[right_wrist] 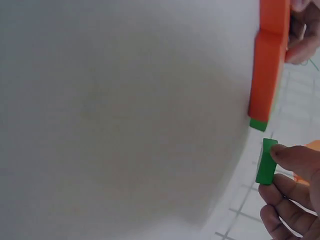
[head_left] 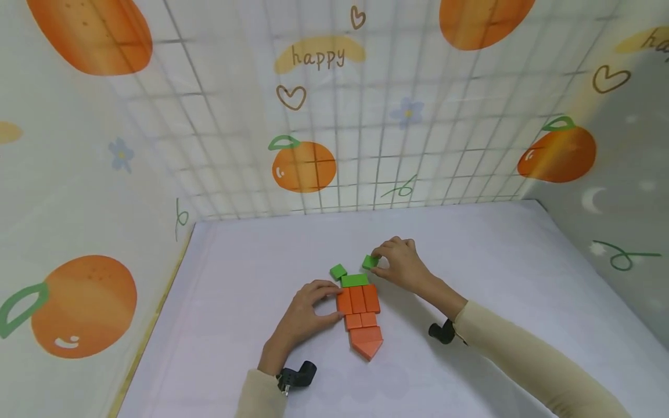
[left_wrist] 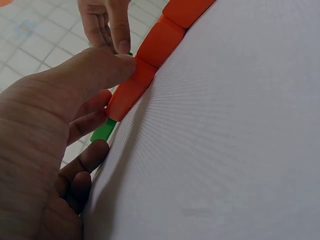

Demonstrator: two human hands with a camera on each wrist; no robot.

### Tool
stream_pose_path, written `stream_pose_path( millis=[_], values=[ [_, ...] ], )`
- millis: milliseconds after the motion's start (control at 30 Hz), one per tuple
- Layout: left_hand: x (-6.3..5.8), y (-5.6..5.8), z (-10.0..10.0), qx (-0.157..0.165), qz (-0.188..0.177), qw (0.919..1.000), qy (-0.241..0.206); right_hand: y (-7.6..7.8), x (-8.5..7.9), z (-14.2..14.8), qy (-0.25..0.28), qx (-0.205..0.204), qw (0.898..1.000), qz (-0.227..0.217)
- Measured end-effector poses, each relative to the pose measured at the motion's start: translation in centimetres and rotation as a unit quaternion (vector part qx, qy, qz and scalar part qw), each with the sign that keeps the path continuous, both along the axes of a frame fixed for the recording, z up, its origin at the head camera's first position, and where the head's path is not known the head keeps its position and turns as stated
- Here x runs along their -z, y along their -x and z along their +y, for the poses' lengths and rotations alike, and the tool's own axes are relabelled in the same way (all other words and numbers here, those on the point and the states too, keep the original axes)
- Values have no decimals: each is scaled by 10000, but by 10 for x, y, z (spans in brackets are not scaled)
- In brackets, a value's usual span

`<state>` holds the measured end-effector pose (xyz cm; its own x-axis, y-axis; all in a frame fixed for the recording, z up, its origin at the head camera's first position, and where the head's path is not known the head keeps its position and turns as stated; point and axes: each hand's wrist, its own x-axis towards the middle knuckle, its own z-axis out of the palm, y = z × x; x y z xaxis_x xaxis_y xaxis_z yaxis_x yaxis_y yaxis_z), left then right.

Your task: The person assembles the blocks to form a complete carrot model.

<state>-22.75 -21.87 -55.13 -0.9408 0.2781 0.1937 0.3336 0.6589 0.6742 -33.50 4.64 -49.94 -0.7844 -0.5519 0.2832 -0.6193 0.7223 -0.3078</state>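
Note:
A carrot-like shape of flat blocks lies on the table, with three upright orange blocks (head_left: 358,299) side by side. Two smaller orange blocks (head_left: 360,320) sit below them, then a salmon piece (head_left: 367,335) and a pointed tip (head_left: 368,349). A green rectangular block (head_left: 355,280) caps the top, with a small green block (head_left: 338,271) at its upper left. My left hand (head_left: 308,306) holds the leftmost upright orange block (left_wrist: 127,98) between thumb and fingers at its ends. Right of the cap, my right hand (head_left: 402,262) pinches another small green block (right_wrist: 266,161), tilted, between thumb and fingers.
The pale table (head_left: 251,261) is enclosed by fabric walls (head_left: 230,145) printed with oranges, hearts and gridlines. A black wrist camera (head_left: 298,375) is on the left wrist, and another wrist camera (head_left: 441,331) on the right.

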Motion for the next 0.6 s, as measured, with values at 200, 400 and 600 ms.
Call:
stream_pose_path(
  millis=[200, 400, 600],
  values=[
    [1, 3, 2, 93, 30, 9999, -48, -4, 5, 0, -178, 109, 9997, -155],
    [1, 3, 6, 173, -36, 9998, -107, -7, 8, 2, -356, 169, 9981, -474],
    [4, 6, 4, 2, -52, 9997, -253, -21, -1, 22, -21, 215, 9980, -587]
  ],
)
